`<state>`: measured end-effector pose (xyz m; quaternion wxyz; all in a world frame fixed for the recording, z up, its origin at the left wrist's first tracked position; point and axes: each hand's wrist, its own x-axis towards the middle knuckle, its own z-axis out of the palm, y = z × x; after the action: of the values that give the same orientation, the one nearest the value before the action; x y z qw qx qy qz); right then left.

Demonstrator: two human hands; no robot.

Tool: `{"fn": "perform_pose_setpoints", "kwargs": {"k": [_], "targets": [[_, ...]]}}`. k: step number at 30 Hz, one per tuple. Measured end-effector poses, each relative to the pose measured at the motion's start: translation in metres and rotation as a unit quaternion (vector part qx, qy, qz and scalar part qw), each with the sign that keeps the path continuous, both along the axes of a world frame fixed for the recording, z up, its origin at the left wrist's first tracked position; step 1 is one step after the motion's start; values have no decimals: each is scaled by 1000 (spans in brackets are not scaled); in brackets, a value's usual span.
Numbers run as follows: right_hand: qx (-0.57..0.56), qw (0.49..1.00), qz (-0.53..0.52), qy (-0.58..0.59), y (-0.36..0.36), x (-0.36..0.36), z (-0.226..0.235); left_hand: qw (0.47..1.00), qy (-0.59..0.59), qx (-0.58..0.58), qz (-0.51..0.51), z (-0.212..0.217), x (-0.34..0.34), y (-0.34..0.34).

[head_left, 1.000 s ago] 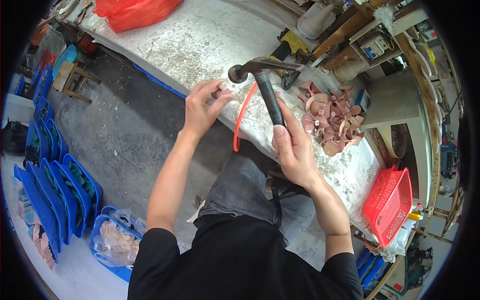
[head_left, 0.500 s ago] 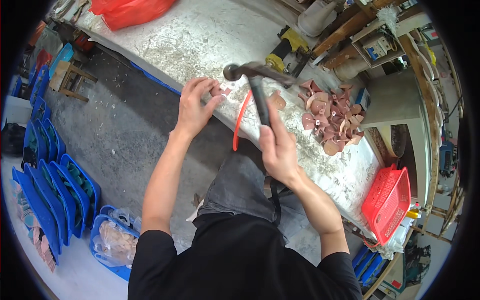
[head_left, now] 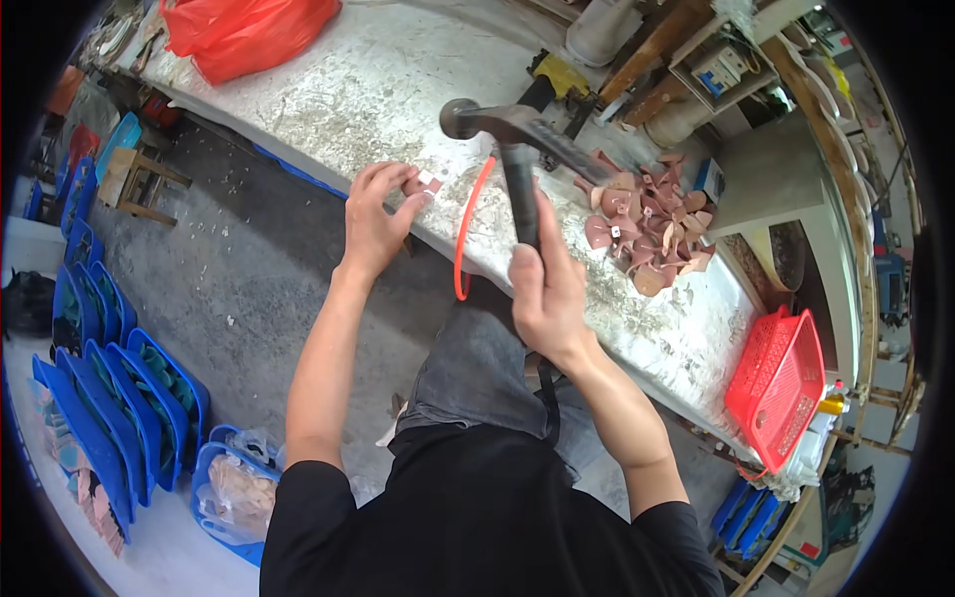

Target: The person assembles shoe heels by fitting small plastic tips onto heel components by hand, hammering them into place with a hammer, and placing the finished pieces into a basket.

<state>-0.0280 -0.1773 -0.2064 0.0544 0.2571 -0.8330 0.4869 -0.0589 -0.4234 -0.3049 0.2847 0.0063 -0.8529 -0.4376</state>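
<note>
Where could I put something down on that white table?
There's bare, stained tabletop between the red bag and the left hand, and more between the pink pile and the red basket. It's crowded around the pile, the yellow-and-black tool and the hammer.

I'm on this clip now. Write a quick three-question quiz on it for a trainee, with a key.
1. The right hand holds: (a) scissors, (b) a hammer, (c) a brush.
2. True or false: in the picture, the red basket is farther right than the pile of pinkish pieces.
3. What is at the fingertips of the left hand?

Key: 1. b. 2. True. 3. A small pinkish piece.
</note>
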Motion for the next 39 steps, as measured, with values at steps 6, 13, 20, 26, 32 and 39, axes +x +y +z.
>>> {"fn": "perform_pose_setpoints", "kwargs": {"k": [6, 13, 20, 26, 32, 39], "targets": [[52, 980, 40, -188, 18, 4, -16, 998, -46, -31, -7, 9, -3, -2], [49, 971, -230, -46, 203, 107, -50, 963, 198, -177, -46, 32, -1, 20], [267, 896, -353, 36, 334, 149, -16, 863, 415, -234, -171, 100, 21, 91], [330, 896, -297, 10, 362, 134, -13, 829, 433, -240, -259, 109, 14, 155], [189, 946, -261, 38, 369, 97, -41, 866, 343, -166, -323, 98, 7, 220], [73, 846, -527, 23, 382, 49, -53, 884, 210, -41, -415, 116, -18, 374]]}}
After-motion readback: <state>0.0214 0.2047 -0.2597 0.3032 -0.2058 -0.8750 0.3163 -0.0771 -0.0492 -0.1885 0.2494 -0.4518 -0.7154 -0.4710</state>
